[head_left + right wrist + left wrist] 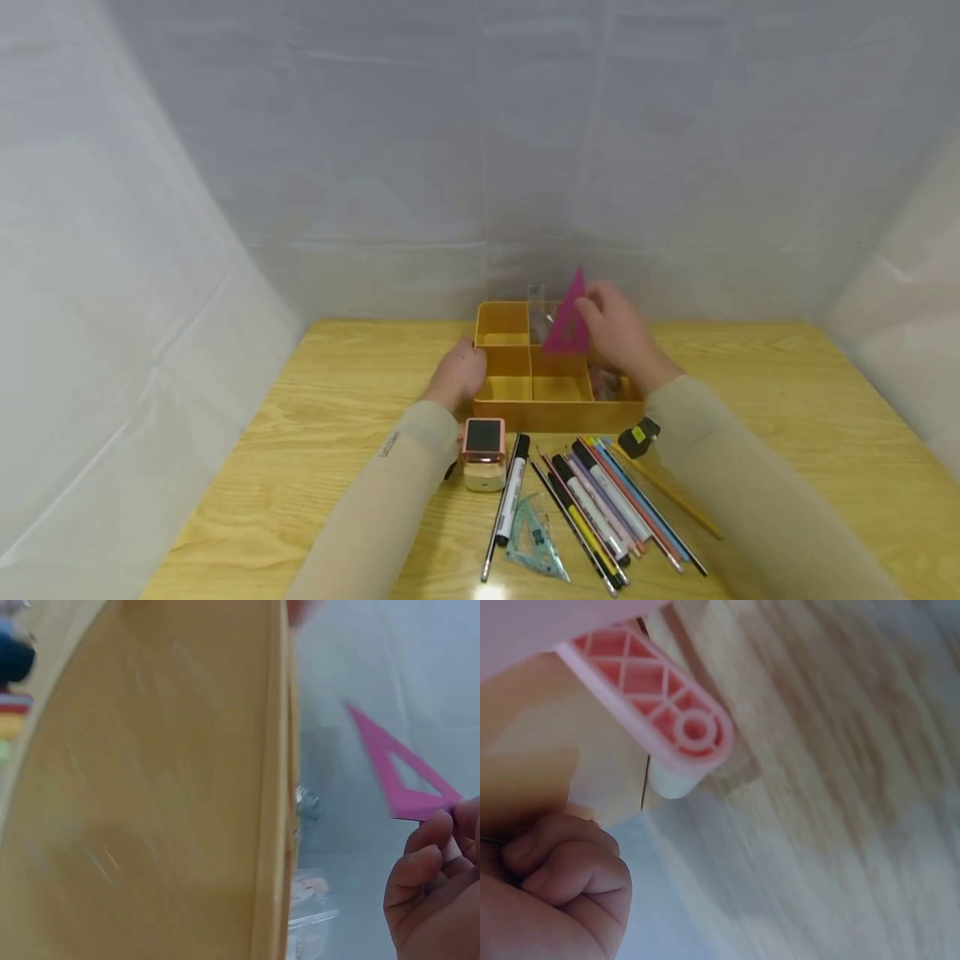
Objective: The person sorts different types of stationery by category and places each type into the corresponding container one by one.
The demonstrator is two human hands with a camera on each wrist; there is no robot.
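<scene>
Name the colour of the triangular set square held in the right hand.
Pink-magenta; the set square, pinched by the right hand, shows best in the head view.

Open wooden tabletop (787, 392) left and right of the yellow compartmented organiser tray (551, 404). In front, blocked: fanned row of pens and markers (600, 508), pink-topped sharpener box (483, 452), clear blue set square (534, 540). Behind, close white backdrop.

From my seat, the left wrist view is blurred, and my left hand (551, 889) is cut off at seven o'clock. The pink set square (401, 780) runs behind my right hand's fingers (424, 862); the clear items (542, 312) in the organizer's (555, 408) twelve o'clock compartment are too small to identify.
</scene>
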